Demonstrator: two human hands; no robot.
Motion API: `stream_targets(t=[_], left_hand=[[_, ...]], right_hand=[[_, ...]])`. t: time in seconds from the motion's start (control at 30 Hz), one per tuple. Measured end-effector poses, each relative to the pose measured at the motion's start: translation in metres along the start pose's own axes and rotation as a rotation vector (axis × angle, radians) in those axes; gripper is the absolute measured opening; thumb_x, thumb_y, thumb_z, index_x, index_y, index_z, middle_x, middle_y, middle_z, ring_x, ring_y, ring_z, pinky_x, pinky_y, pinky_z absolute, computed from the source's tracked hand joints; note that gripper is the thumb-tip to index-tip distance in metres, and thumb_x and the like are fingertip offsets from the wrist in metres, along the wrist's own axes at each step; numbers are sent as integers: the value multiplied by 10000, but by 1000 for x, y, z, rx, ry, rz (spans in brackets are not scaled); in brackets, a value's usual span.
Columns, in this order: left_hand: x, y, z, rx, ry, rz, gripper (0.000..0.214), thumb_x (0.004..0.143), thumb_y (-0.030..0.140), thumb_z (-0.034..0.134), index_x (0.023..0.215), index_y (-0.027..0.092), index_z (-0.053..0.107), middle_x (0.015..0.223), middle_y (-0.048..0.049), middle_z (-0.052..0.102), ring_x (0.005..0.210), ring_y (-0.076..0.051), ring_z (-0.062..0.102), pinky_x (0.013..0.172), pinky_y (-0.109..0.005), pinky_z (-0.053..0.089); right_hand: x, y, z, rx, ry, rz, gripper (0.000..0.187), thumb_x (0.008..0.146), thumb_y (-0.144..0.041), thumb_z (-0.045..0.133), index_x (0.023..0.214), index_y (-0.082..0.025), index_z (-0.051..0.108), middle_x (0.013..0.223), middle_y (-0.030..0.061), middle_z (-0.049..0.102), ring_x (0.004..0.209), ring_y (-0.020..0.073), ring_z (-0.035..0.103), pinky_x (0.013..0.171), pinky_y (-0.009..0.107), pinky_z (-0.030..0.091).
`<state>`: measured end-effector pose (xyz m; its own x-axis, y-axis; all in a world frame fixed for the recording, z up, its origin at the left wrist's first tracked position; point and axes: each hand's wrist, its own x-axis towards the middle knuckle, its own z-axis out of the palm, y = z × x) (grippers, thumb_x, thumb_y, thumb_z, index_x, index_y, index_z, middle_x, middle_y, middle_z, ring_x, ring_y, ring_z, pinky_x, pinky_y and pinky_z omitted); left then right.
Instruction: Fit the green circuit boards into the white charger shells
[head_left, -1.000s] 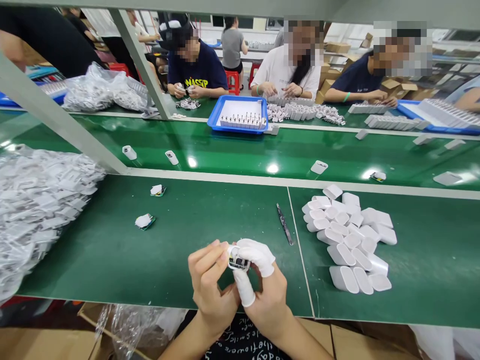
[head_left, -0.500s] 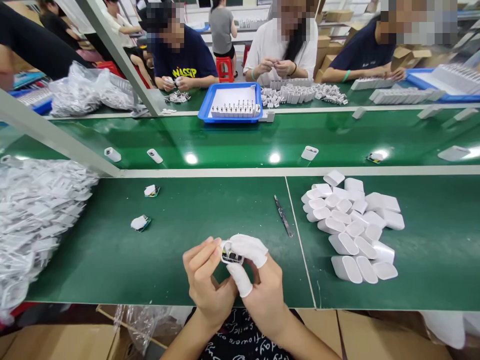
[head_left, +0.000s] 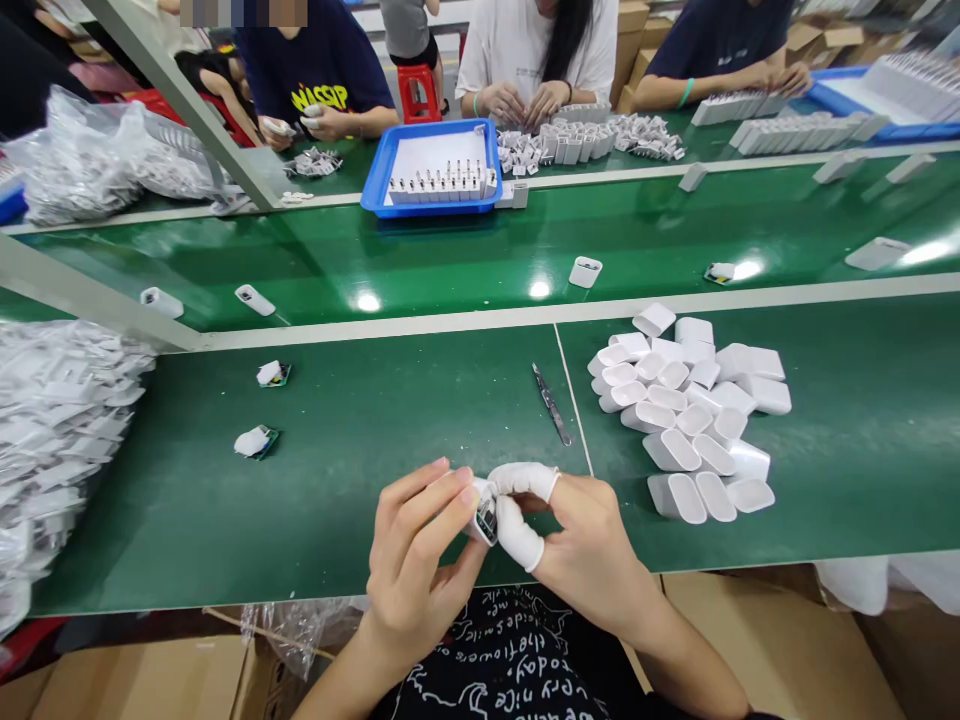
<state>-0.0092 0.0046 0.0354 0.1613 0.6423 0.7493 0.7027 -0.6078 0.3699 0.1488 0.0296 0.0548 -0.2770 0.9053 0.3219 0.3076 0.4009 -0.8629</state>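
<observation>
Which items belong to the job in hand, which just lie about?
Likely job:
white case in the left hand, right hand at its open end
two circuit boards
loose cases
tweezers

Probably lying about:
cardboard box
clear plastic
red stool

The left hand covers part of the white case. The left edge cuts off the white pile; the top edge crops the co-worker in white.
</observation>
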Motion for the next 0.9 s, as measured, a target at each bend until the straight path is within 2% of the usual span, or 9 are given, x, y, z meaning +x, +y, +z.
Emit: stream_targets(t=[0.17, 0.3, 0.4, 0.5, 0.63, 0.7, 0.77, 0.8, 0.9], left_hand=[[-1, 0, -1, -70, -26, -13, 472, 730, -7, 720, 1156, 130, 569, 1060, -83, 666, 1062, -223, 636, 857, -379, 594], [-2, -4, -2, -183, -47, -76, 485, 733, 4, 726, 1169, 137, 560, 1091, -91, 652, 1082, -223, 634, 899, -397, 586], [-3, -8, -1, -160, -72, 11, 490, 714, -33, 720, 1157, 106, 561, 1069, -103, 655, 1107, -229, 628, 903, -381, 590], [-2, -12, 1, -165, -89, 102, 493, 709, -57, 710, 1145, 112, 554, 1090, -110, 656, 1142, -237, 623, 924, -400, 591], [-1, -28, 2, -263, -100, 54, 376, 741, 32, 736, 1057, 168, 586, 1171, -120, 667, 1067, -222, 679, 801, -334, 632], [3, -49, 6, -224, -119, -31, 269, 755, 137, 759, 982, 189, 625, 1108, -93, 706, 972, -208, 715, 769, -316, 635], [13, -80, 16, -160, -115, -199, 205, 766, 280, 760, 919, 196, 652, 1019, -61, 732, 873, -199, 734, 736, -310, 638], [22, -98, 25, -123, -108, -330, 222, 778, 352, 738, 912, 195, 656, 1005, -47, 731, 836, -187, 736, 701, -284, 636], [60, -154, 57, -109, -48, -394, 288, 851, 429, 628, 944, 158, 640, 886, 18, 705, 730, -160, 732, 627, -276, 610]], right_hand=[[2, 3, -1, 66, 21, 43, 109, 842, -147, 581, 772, -190, 654, 663, -25, 697, 524, 87, 629, 524, 188, 553], [6, 0, -12, 324, -143, 175, 137, 811, -102, 583, 832, -195, 681, 737, -26, 711, 643, 99, 684, 609, 193, 590], [10, 0, -17, 330, -269, 255, 146, 794, -88, 586, 847, -192, 673, 743, -29, 688, 651, 101, 668, 616, 209, 591], [14, 2, -16, 297, -304, 282, 128, 801, -83, 575, 816, -189, 646, 721, -34, 660, 638, 102, 653, 595, 211, 573], [7, 9, -26, 410, -316, 270, 140, 910, -179, 521, 960, -197, 651, 819, -4, 719, 722, 122, 709, 694, 260, 600], [-9, 13, -43, 198, -229, 207, 177, 936, -221, 508, 1049, -209, 645, 859, 11, 732, 743, 138, 715, 709, 283, 599], [-32, 20, -65, -235, -69, 130, 183, 934, -263, 529, 1063, -208, 646, 806, 21, 713, 693, 166, 692, 646, 303, 578], [-45, 24, -75, -455, 23, 107, 170, 928, -283, 537, 1016, -202, 657, 748, 23, 687, 636, 176, 664, 587, 306, 552], [-78, 42, -97, -837, 248, 105, 260, 916, -246, 492, 685, -211, 606, 554, 10, 553, 436, 165, 515, 399, 288, 381]])
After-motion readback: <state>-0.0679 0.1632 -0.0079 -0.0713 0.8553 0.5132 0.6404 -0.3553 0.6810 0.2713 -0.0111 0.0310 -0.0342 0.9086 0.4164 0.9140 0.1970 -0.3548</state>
